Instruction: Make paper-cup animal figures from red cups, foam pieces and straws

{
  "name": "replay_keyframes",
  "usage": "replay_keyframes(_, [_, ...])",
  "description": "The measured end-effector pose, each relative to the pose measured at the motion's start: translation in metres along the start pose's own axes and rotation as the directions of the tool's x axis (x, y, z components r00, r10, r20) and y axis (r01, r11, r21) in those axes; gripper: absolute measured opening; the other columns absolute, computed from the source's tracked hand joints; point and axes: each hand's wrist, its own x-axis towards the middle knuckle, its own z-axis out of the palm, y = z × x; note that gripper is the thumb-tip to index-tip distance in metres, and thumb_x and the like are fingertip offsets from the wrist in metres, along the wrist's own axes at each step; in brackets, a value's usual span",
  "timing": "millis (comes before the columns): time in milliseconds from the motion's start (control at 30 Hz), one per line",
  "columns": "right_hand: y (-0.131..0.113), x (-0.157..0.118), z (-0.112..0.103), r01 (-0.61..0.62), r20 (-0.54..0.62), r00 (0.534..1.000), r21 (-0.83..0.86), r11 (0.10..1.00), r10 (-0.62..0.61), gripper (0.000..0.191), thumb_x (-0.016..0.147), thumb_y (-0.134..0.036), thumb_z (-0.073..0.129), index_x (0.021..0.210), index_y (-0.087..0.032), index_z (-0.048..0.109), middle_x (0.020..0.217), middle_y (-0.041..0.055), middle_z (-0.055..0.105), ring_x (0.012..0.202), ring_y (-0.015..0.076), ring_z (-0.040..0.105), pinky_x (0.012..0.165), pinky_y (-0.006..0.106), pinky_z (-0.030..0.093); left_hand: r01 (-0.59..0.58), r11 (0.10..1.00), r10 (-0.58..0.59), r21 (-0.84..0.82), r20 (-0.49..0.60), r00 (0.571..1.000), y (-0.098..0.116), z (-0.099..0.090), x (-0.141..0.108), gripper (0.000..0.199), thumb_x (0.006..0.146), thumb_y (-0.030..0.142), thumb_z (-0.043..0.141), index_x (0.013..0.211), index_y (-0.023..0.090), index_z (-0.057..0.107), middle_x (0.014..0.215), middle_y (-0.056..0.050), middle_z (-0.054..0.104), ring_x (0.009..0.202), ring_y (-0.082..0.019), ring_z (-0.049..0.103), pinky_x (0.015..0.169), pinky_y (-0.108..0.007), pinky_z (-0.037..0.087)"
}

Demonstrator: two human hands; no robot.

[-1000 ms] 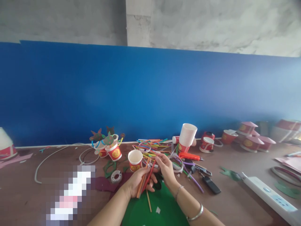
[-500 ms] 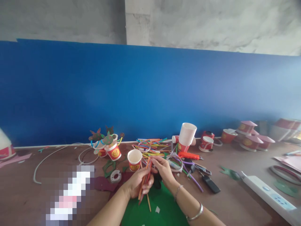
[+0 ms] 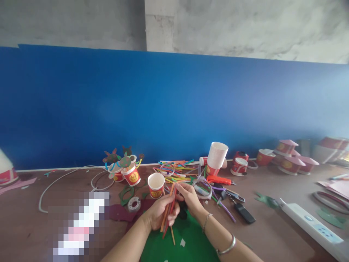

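Orange and red straws point(image 3: 164, 222) stand slanted in my left hand point(image 3: 156, 214), whose fingers are wrapped round them. At the upper ends, my right hand point(image 3: 187, 194) pinches the red straw point(image 3: 174, 194) between thumb and fingers. Just behind my left hand is a paper cup point(image 3: 156, 186), red and white, upright with its mouth up. Below both hands lies a green sheet point(image 3: 188, 233), bearing a thin tan stick point(image 3: 172, 235) and a small white paper scrap point(image 3: 182, 242). Beyond the hands spreads a pile of coloured straws point(image 3: 178, 168).
At the left are decorated paper cups point(image 3: 131, 176), a tape roll point(image 3: 134, 204) and maroon paper point(image 3: 120, 213). Rightward stand a cup stack point(image 3: 216, 156), an orange cutter point(image 3: 219, 180), keys with a black fob point(image 3: 244, 213) and a white power strip point(image 3: 311, 225). A blue panel point(image 3: 174, 109) rises behind.
The red straw's lower end has shifted slightly to the right, away from the orange one. Both hands stay in nearly the same place.
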Motion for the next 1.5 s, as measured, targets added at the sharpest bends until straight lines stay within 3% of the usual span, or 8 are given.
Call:
replay_keyframes(333, [-0.005, 0.000, -0.002, 0.058, -0.178, 0.982, -0.034, 0.998, -0.063, 0.037, 0.067, -0.048, 0.068, 0.059, -0.013, 0.058, 0.048, -0.0042, 0.046, 0.041, 0.0050, 0.032, 0.039, 0.020, 0.022, -0.016, 0.999, 0.018, 0.031, -0.045, 0.999, -0.001, -0.003, 0.003, 0.035, 0.086, 0.037, 0.047, 0.104, 0.009, 0.059, 0.054, -0.001, 0.058, 0.034, -0.006, 0.040, 0.036, -0.019, 0.036])
replay_keyframes(500, [-0.014, 0.013, -0.030, 0.229, -0.616, 0.776, 0.080, 0.970, -0.133, 0.030, 0.070, -0.043, 0.062, 0.058, -0.019, 0.049, 0.041, -0.0091, 0.035, 0.035, 0.0050, 0.027, 0.034, 0.020, 0.018, 0.027, 0.999, -0.026, 0.026, -0.052, 0.998, -0.002, -0.008, 0.006, 0.032, 0.085, 0.036, 0.049, 0.093, 0.008, 0.061, 0.052, -0.001, 0.058, 0.032, -0.005, 0.040, 0.034, -0.018, 0.033])
replay_keyframes(633, [-0.017, 0.020, -0.048, 0.311, -0.722, 0.674, 0.086, 0.946, -0.156, 0.024, 0.068, -0.040, 0.063, 0.068, -0.018, 0.053, 0.050, -0.0046, 0.054, 0.036, 0.0051, 0.034, 0.035, 0.019, 0.025, 0.016, 1.000, -0.016, 0.022, 0.006, 1.000, -0.001, -0.010, 0.006, 0.030, 0.085, 0.035, 0.049, 0.095, 0.010, 0.061, 0.048, 0.002, 0.055, 0.027, -0.003, 0.031, 0.030, -0.017, 0.025])
replay_keyframes(867, [-0.002, 0.025, -0.055, 0.119, -0.427, 0.869, -0.311, 0.943, -0.250, 0.028, 0.069, -0.039, 0.060, 0.082, -0.016, 0.067, 0.052, -0.0015, 0.058, 0.040, 0.0115, 0.045, 0.038, 0.023, 0.031, 0.033, 0.999, -0.034, 0.015, 0.079, 0.996, 0.003, -0.009, 0.001, 0.026, 0.085, 0.034, 0.049, 0.092, 0.012, 0.060, 0.043, 0.006, 0.048, 0.026, -0.002, 0.018, 0.028, -0.017, 0.015])
replay_keyframes(1033, [0.012, 0.027, -0.060, 0.147, -0.207, 0.908, -0.657, 0.739, -0.365, 0.041, 0.071, -0.016, 0.045, 0.109, -0.018, 0.059, 0.089, 0.0056, 0.070, 0.070, 0.0189, 0.063, 0.065, 0.032, 0.049, 0.021, 1.000, -0.022, 0.013, 0.087, 0.996, 0.002, -0.009, 0.002, 0.027, 0.086, 0.035, 0.048, 0.092, 0.012, 0.059, 0.044, 0.006, 0.047, 0.027, -0.002, 0.018, 0.029, -0.017, 0.015])
replay_keyframes(1167, [0.013, 0.021, -0.051, 0.342, 0.090, 0.897, -0.761, 0.551, -0.433, 0.059, 0.070, -0.005, 0.037, 0.125, -0.024, 0.049, 0.117, 0.0050, 0.062, 0.108, 0.0197, 0.056, 0.093, 0.039, 0.043, 0.017, 1.000, -0.018, 0.013, 0.066, 0.998, 0.001, -0.009, 0.002, 0.029, 0.084, 0.038, 0.050, 0.092, 0.011, 0.058, 0.044, 0.006, 0.047, 0.028, -0.001, 0.020, 0.030, -0.018, 0.015])
replay_keyframes(1300, [0.005, 0.014, -0.039, 0.464, 0.332, 0.874, -0.785, 0.409, -0.355, 0.066, 0.068, 0.000, 0.034, 0.128, -0.023, 0.047, 0.124, 0.0055, 0.057, 0.114, 0.0201, 0.050, 0.097, 0.040, 0.040, 0.019, 1.000, -0.020, 0.019, 0.055, 0.998, 0.001, -0.009, 0.002, 0.030, 0.084, 0.038, 0.051, 0.095, 0.011, 0.059, 0.044, 0.006, 0.047, 0.028, -0.002, 0.021, 0.030, -0.018, 0.016])
replay_keyframes(1500, [0.006, 0.010, -0.036, 0.429, 0.373, 0.901, -0.842, 0.327, -0.222, 0.055, 0.073, -0.005, 0.038, 0.123, -0.020, 0.053, 0.125, 0.0082, 0.056, 0.112, 0.0233, 0.051, 0.096, 0.040, 0.040, 0.007, 1.000, -0.007, 0.007, 0.056, 0.998, 0.000, -0.011, 0.003, 0.029, 0.084, 0.037, 0.050, 0.095, 0.011, 0.059, 0.046, 0.006, 0.048, 0.029, -0.002, 0.021, 0.030, -0.018, 0.016])
